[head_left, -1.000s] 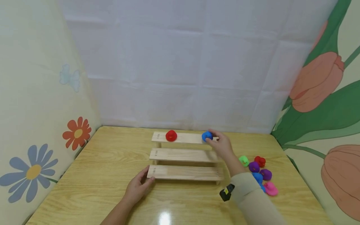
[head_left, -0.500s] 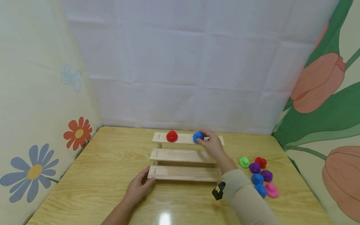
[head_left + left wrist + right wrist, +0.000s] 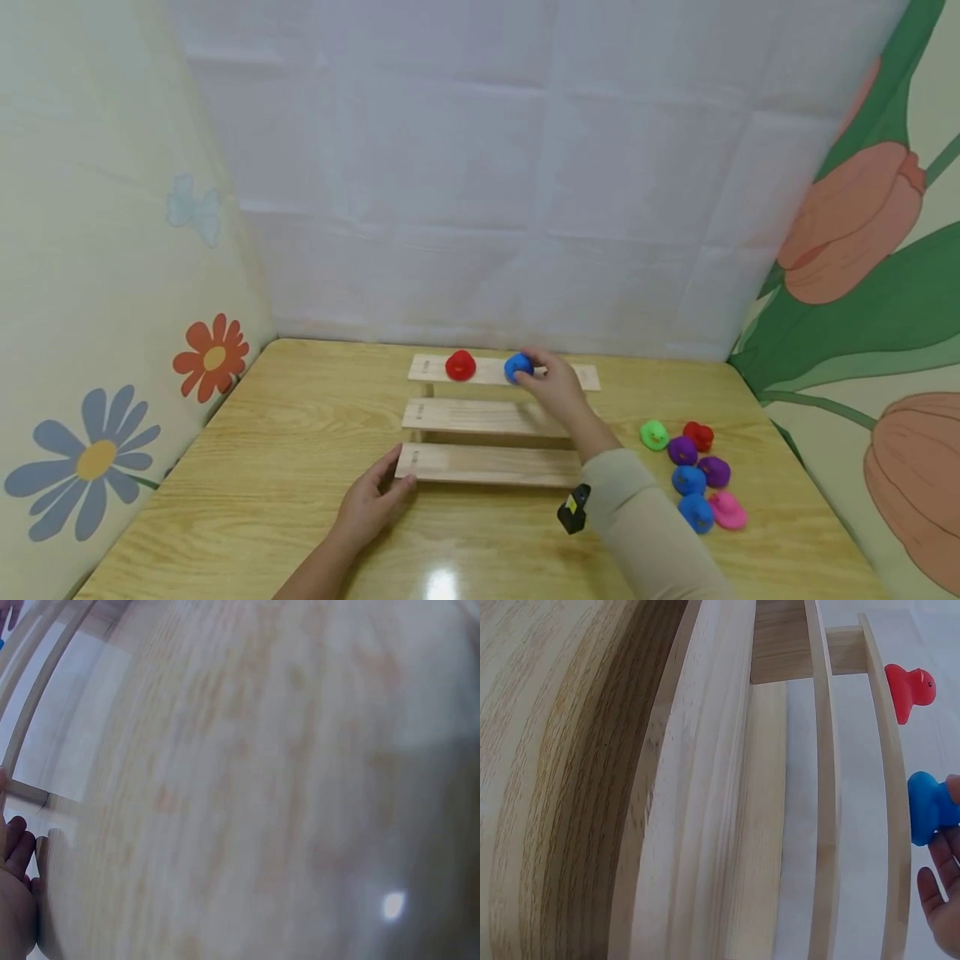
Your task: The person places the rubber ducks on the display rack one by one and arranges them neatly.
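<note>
A three-step wooden rack (image 3: 487, 463) stands on the table. On its top step sits a red rubber duck (image 3: 461, 366), left of the middle. To the right of it my right hand (image 3: 558, 390) pinches a blue rubber duck (image 3: 517, 367) between thumb and fingers; in the right wrist view the blue duck (image 3: 924, 808) is at the top board's surface. My left hand (image 3: 371, 504) holds the left end of the lowest step, thumb at its front edge. Only part of the left hand (image 3: 16, 900) shows in the left wrist view.
Right of the rack lies a group of rubber ducks: a green one (image 3: 654, 435), a red one (image 3: 699, 436), two purple, two blue and a pink one (image 3: 727, 510). A white cloth (image 3: 480, 208) hangs behind the table (image 3: 300, 400), with flower-printed panels on both sides.
My right hand has slid the blue duck leftward along the top step, closer to the red duck. The left hand has stayed at the rack's left end.
</note>
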Tool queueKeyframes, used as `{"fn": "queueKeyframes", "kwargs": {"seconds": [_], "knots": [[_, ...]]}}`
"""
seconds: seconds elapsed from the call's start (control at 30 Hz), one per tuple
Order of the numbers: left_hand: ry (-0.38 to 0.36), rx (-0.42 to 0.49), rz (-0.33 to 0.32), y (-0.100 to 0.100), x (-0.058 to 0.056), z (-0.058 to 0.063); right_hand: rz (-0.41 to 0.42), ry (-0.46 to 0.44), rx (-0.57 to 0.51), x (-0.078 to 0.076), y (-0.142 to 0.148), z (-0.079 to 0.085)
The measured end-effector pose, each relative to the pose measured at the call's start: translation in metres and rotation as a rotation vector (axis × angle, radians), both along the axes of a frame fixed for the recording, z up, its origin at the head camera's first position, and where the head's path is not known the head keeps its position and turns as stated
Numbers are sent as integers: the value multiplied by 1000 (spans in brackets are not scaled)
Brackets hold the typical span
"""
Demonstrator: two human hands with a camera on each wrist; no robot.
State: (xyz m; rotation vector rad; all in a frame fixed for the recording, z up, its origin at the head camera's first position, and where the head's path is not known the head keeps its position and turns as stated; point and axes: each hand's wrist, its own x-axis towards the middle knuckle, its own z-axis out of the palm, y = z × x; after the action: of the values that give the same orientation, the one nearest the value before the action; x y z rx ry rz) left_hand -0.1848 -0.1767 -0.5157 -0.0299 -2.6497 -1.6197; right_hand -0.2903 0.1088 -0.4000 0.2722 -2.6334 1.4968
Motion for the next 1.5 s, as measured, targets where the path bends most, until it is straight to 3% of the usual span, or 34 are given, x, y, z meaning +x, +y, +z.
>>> {"fn": "queueKeyframes", "kwargs": {"seconds": [0.57, 0.83, 1.5], "knots": [[-12, 3, -5, 3, 0, 2, -8, -38, 18, -2, -2, -5], [-14, -15, -9, 3, -1, 1, -17, -51, -12, 5, 2, -3], [-2, -35, -3, -1, -4, -2, -94, 44, -28, 23, 42, -6]]}}
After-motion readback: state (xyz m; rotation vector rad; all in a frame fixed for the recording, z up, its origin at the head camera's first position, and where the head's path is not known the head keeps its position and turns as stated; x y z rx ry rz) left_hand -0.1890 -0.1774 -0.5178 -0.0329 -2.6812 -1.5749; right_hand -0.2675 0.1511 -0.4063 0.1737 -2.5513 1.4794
